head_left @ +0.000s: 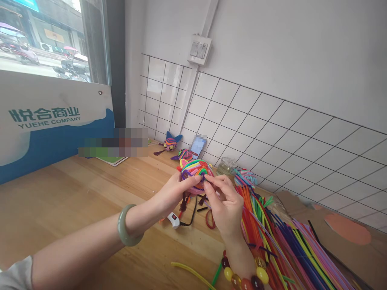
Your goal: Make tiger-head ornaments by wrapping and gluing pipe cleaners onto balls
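Above the wooden table, my left hand [177, 188] holds a round, many-coloured pipe-cleaner figure [193, 164] with dark tassels hanging below it. The left thumb presses on its front, where green, orange and purple pipe cleaner shows. From the right, my right hand [224, 201] pinches thumb and forefinger together at that same front, beside the left thumb tip. A small dark purple bit shows between the fingertips, maybe part of the figure. Underneath lie a white glue gun [173, 220] with a black cord and a pair of red-handled scissors [210, 219].
Bundles of coloured pipe cleaners [298, 245] cover the table's right side, beside brown cardboard [341, 229]. Behind stand two similar figures [170, 143], a phone [198, 146] and a glass jar [226, 166] against the gridded wall. A yellow pipe cleaner [190, 270] lies at the front.
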`<control>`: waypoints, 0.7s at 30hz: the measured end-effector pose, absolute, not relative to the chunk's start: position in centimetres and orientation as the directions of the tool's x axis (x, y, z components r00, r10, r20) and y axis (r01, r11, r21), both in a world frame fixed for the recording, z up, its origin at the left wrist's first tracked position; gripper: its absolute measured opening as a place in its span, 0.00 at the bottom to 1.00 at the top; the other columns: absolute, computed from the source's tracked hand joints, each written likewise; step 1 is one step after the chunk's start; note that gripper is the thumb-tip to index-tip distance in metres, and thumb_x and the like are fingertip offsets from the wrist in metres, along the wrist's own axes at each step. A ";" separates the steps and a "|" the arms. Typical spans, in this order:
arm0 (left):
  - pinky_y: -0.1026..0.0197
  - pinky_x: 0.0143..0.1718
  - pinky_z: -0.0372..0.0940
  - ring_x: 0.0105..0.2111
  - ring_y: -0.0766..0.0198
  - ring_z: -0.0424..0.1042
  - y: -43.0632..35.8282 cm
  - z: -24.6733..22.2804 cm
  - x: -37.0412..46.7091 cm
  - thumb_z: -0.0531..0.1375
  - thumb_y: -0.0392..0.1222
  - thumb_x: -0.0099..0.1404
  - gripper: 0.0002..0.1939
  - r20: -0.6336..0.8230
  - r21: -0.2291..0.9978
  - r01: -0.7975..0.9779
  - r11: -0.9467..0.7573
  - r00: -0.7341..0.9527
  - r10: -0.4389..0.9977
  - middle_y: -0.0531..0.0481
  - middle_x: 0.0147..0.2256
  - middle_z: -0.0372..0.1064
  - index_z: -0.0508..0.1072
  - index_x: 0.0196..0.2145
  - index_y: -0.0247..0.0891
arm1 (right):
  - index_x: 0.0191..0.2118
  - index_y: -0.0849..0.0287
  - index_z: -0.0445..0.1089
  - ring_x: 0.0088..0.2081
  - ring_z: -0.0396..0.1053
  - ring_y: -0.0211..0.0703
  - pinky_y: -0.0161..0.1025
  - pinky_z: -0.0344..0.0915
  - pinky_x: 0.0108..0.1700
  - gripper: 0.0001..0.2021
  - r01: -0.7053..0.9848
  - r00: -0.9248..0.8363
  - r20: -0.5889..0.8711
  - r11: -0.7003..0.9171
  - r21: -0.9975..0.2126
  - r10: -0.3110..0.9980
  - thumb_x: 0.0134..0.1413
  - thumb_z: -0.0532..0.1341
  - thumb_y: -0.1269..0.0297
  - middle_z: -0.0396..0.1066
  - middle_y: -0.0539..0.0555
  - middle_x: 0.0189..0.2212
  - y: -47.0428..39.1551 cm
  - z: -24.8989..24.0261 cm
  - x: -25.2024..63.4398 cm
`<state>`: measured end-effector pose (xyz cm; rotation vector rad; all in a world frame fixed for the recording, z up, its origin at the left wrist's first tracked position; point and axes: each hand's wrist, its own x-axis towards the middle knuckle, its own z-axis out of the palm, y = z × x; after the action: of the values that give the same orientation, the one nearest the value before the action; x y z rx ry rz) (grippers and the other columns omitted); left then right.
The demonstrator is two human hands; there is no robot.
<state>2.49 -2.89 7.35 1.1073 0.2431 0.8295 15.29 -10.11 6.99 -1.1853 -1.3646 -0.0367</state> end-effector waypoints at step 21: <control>0.57 0.45 0.69 0.46 0.52 0.75 -2.7 6.8 2.8 0.68 0.48 0.59 0.19 0.256 0.839 -0.508 0.194 0.683 0.684 0.41 0.43 0.76 0.75 0.44 0.34 | 0.41 0.54 0.78 0.32 0.66 0.38 0.37 0.68 0.33 0.08 0.564 0.291 0.687 0.460 -0.686 0.666 0.57 0.63 0.69 0.66 0.50 0.31 -10.5 7.3 14.5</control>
<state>2.82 -2.73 6.77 1.0907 0.1894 0.8431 14.52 -10.50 7.33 -1.1932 -1.3685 0.0957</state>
